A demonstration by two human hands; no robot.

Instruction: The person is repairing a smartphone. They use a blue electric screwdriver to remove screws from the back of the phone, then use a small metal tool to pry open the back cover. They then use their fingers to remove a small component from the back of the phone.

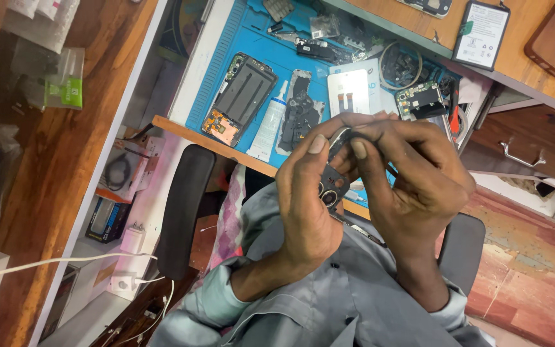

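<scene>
A small dark camera-lens module (330,189), w/ two round lens openings, was held up over the lap, just below the blue mat (261,45) on the table (181,128). The left hand (306,199) was closed on the module's left side, thumb pressed near the top edge. The right hand (412,180) was closed on its upper right, fingers curled over the top; what was pinched under them couldn't be made out.

On the mat, above the hands, an opened phone body (239,96) lay w/ back off and insides showing. A white glue tube (270,122) lay just right of it, then a dark inner frame (300,112). A 2nd stripped phone (422,99) sat at the mat's right end.

Judged from this: teardown was done, parts were spread out. Module wasn't yet seated in any phone; refit and closing up remained.
</scene>
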